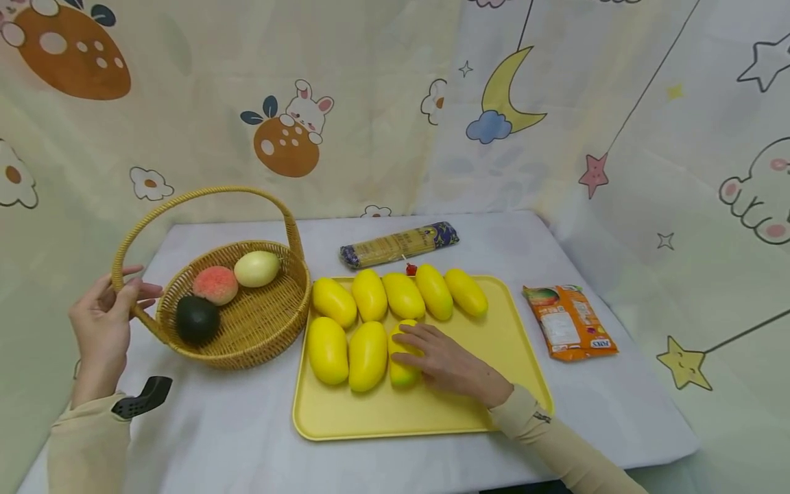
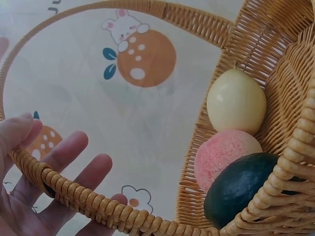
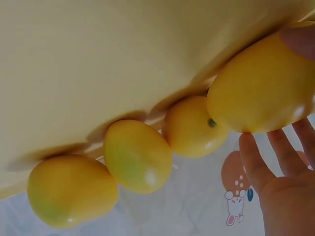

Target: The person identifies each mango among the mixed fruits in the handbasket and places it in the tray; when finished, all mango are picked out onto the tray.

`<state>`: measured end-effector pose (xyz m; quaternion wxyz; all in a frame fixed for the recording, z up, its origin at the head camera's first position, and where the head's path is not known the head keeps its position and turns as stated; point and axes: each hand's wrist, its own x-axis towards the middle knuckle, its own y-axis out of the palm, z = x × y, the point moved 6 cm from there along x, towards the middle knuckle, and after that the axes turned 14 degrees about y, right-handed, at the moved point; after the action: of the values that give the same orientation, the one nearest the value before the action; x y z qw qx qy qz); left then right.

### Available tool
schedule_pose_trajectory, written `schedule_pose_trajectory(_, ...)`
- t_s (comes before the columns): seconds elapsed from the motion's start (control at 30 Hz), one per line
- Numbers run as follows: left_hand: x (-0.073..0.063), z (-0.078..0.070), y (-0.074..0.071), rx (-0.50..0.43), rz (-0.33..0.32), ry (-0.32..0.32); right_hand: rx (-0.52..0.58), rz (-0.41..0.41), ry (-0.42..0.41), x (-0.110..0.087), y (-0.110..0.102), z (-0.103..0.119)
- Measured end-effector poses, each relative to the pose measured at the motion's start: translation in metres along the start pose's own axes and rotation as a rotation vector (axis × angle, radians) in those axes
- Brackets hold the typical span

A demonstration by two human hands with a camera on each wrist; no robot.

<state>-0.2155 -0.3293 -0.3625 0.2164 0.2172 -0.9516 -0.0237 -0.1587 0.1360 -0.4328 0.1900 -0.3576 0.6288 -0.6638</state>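
My left hand (image 1: 105,326) holds the handle (image 1: 126,254) of a wicker basket (image 1: 265,336), thumb on one side and fingers spread on the other. Inside the basket are a dark green oval fruit (image 1: 197,320), a pink peach (image 1: 215,285) and a pale cream, egg-shaped fruit (image 1: 256,269). My right hand (image 1: 447,363) grips the rightmost yellow mango (image 3: 266,81) of the front row, its thumb and fingertips on opposite sides. Two more mangoes lie left of it, one (image 1: 367,357) close by. Several others, like this mango (image 1: 404,296), form the back row on a yellow tray (image 1: 494,357).
Behind the tray lies a long pack of noodles (image 1: 401,245), with a small red item (image 1: 411,269) at the tray's back edge. To the right is an orange snack packet (image 1: 570,322). A patterned curtain (image 1: 382,137) backs the white-covered table (image 1: 234,432).
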Motion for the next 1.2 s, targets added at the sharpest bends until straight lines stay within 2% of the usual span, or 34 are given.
schedule_pose_trajectory(0.2,0.001,0.001,-0.002,-0.018,0.011,0.005,-0.003,-0.018,-0.004,0.001,-0.001,0.002)
schedule_pose_trajectory(0.4,-0.001,0.001,-0.005,0.002,0.037,0.001,0.000,-0.016,0.012,0.001,-0.003,0.001)
schedule_pose_trajectory(0.57,-0.002,-0.003,-0.005,-0.028,0.037,0.009,-0.007,-0.017,0.028,-0.002,-0.007,-0.002)
schedule_pose_trajectory(0.63,-0.002,-0.006,-0.005,0.011,0.017,0.012,-0.009,-0.014,0.038,-0.002,-0.008,-0.004)
schedule_pose_trajectory(0.73,-0.002,-0.011,-0.003,0.179,-0.003,0.023,-0.017,-0.018,0.054,-0.003,-0.012,-0.007)
schedule_pose_trajectory(0.83,-0.002,-0.022,-0.002,0.370,-0.052,0.088,-0.024,-0.039,0.063,-0.003,-0.015,-0.010)
schedule_pose_trajectory(0.9,-0.003,-0.033,0.000,0.459,-0.104,0.164,-0.030,-0.058,0.067,-0.003,-0.018,-0.013)
schedule_pose_trajectory(0.97,-0.005,-0.045,0.003,0.505,-0.170,0.242,-0.036,-0.075,0.074,-0.002,-0.022,-0.016)
schedule_pose_trajectory(1.1,-0.012,-0.071,0.013,0.538,-0.272,0.401,-0.038,-0.094,0.098,-0.001,-0.028,-0.022)
schedule_pose_trajectory(1.2,-0.020,-0.088,0.025,0.561,-0.292,0.544,-0.029,-0.109,0.107,-0.001,-0.031,-0.026)
